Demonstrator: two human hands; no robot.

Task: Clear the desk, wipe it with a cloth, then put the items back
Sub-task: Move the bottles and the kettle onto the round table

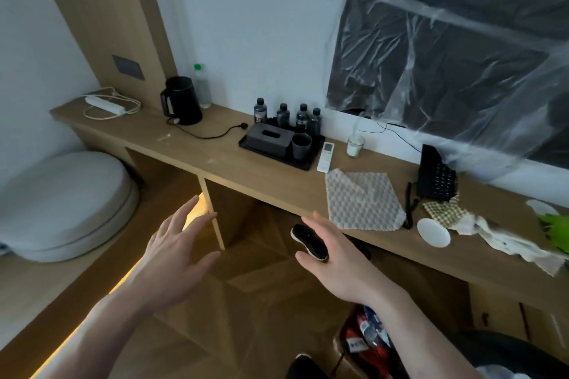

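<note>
Past our right hand [332,255], up and right, lies the cloth [363,200]; both hands spread, our left hand [175,249] farther.

White walls [246,9], wood parquet floor [246,286], grey round pouf [61,206], warm under-ledge light.

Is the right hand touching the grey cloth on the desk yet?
Apart. The head view shows the right hand open in front of the desk edge, with bare wood and floor visible between its fingertips and the cloth.
</note>
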